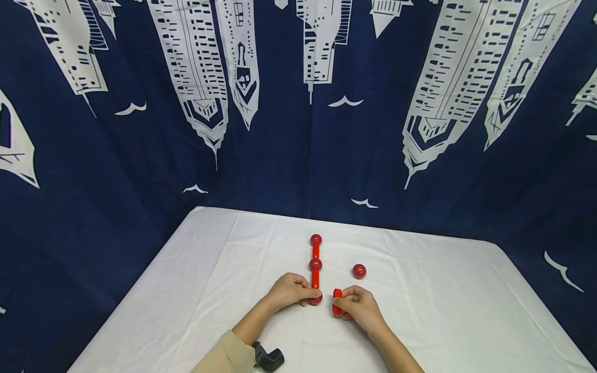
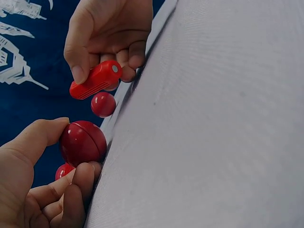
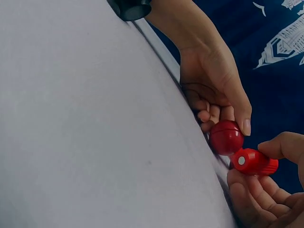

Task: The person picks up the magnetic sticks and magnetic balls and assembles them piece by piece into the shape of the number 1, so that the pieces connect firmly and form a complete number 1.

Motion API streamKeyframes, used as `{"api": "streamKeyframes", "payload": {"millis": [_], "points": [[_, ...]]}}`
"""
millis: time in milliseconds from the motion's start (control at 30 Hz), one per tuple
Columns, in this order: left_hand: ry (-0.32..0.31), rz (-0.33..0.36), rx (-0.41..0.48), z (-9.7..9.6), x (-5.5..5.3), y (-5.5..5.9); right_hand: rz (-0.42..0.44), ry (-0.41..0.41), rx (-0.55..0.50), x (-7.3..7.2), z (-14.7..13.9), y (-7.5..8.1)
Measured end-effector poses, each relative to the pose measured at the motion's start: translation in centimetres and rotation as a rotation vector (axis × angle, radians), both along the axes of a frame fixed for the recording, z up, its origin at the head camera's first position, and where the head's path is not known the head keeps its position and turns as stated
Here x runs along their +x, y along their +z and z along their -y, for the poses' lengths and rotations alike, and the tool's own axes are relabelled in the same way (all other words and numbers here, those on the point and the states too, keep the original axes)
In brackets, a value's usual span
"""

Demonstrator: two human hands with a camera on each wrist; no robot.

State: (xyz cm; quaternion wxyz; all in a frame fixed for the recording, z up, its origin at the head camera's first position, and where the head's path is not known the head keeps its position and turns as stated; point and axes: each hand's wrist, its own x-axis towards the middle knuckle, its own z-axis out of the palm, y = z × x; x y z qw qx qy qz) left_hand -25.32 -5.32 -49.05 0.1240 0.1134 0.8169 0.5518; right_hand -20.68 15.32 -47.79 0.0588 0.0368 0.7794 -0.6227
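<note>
A straight chain of dark red balls and bright red rods lies on the white cloth in the head view, with a far ball (image 1: 315, 239), a middle ball (image 1: 315, 264) and a rod (image 1: 315, 278) leading to the near ball (image 1: 317, 299). My left hand (image 1: 289, 291) pinches that near ball between thumb and fingers; a seam line circles it in the left wrist view. Just to its right, my right hand (image 1: 364, 306) holds a separate red rod (image 1: 337, 294) by thumb and fingers. A silver disc (image 3: 241, 160) shows on the rod's end, facing the right wrist camera.
One loose dark red ball (image 1: 359, 271) lies beyond my right hand. The white-covered table (image 1: 448, 300) ends at a dark blue curtain (image 1: 308, 171) printed with white buildings. A black device (image 1: 269, 358) is worn at my left wrist, near the sleeve (image 1: 226, 355).
</note>
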Motion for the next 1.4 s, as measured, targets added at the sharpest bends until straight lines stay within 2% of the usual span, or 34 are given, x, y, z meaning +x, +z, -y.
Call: {"api": "streamKeyframes", "payload": {"millis": [133,233,467,700,900,1100,1400], "points": [[-0.002,0.003,0.003,0.0,0.1,0.0,0.014,0.096,-0.013,0.1,0.1,-0.4],[-0.008,-0.001,0.003,0.1,0.1,0.0,0.030,0.140,-0.025,0.2,0.2,-0.6],[-0.017,-0.020,0.009,0.2,0.1,-0.1,0.038,0.196,-0.050,0.3,0.6,-1.0],[-0.010,0.013,0.035,0.1,0.1,0.0,0.061,0.261,-0.073,0.7,1.0,-0.8],[-0.007,0.005,0.033,0.1,0.1,0.0,0.088,0.318,-0.082,0.9,1.5,-0.9],[-0.002,-0.001,0.042,0.1,0.1,-0.2,0.097,0.299,-0.087,1.1,2.1,-0.7],[-0.001,0.010,0.042,0.0,0.2,0.0,0.101,0.214,-0.066,0.9,2.8,-0.8]]}}
